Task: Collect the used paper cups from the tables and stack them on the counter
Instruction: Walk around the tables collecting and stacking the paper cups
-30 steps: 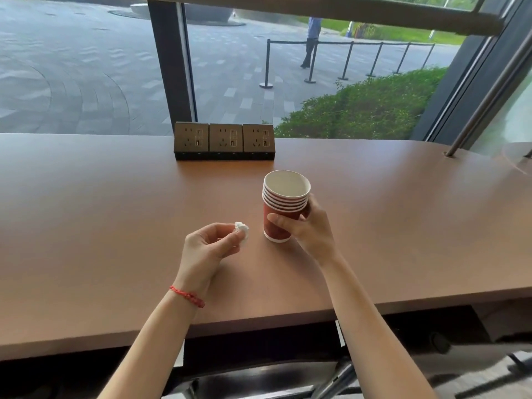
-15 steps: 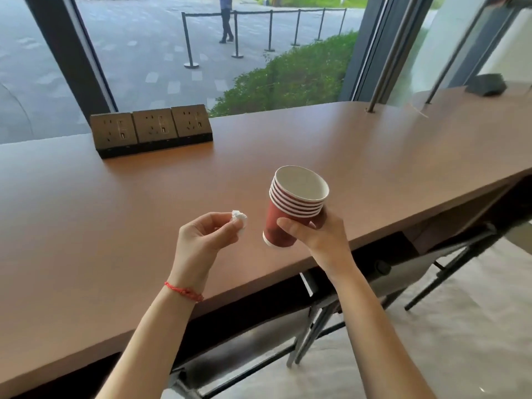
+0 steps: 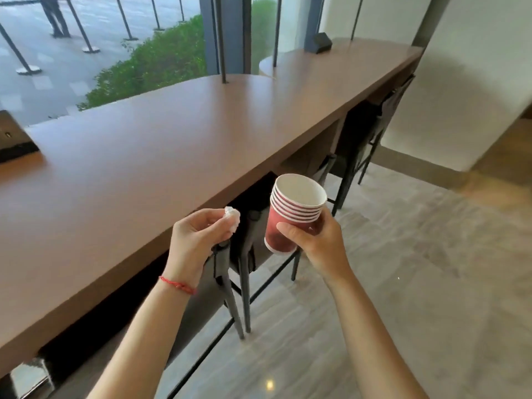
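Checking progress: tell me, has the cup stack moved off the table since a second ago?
Yes. The cup stack, gripped by the right hand, now hangs past the table edge, over the floor.

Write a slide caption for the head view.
Right hand holds nested red paper cups; left hand pinches a crumpled white tissue.

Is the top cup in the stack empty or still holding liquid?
Empty: the top cup of the stack held by the right hand shows a clean white inside, no liquid visible.
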`<action>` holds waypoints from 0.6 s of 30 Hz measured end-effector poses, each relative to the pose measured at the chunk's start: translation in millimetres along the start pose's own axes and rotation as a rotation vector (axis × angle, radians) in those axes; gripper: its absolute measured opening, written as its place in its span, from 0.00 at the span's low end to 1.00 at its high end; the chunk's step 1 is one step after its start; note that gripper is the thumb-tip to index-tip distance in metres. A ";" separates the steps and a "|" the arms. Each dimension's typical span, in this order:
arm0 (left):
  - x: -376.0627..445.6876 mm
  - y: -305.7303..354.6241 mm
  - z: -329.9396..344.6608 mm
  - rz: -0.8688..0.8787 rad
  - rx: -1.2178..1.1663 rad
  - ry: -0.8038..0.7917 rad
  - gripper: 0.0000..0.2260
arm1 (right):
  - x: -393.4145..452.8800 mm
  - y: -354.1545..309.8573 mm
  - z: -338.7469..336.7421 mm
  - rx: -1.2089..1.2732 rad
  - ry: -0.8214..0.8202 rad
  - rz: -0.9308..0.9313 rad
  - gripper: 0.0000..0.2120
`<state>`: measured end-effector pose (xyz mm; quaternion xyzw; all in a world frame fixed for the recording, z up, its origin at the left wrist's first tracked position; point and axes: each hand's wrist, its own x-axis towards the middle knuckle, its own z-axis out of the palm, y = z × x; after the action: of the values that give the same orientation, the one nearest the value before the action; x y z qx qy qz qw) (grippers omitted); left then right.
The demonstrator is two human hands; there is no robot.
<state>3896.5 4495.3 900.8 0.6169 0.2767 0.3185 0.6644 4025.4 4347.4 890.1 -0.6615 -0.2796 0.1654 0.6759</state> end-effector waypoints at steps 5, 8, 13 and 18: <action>-22.9 -13.3 89.0 -0.045 0.025 -0.177 0.05 | -37.7 7.2 -97.8 -0.003 0.246 0.028 0.29; -39.2 -21.0 142.5 -0.072 0.029 -0.276 0.04 | -65.9 10.5 -152.0 -0.005 0.364 0.035 0.25; -66.3 -25.0 233.8 -0.100 0.057 -0.518 0.02 | -115.5 12.5 -226.1 0.003 0.592 0.062 0.26; -96.4 -27.1 320.7 -0.150 0.011 -0.783 0.04 | -165.5 8.8 -286.9 -0.013 0.840 0.075 0.24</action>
<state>4080.7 4214.2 898.8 0.6733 0.0488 0.0083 0.7377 4067.3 4019.8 864.1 -0.6855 0.0437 -0.0959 0.7204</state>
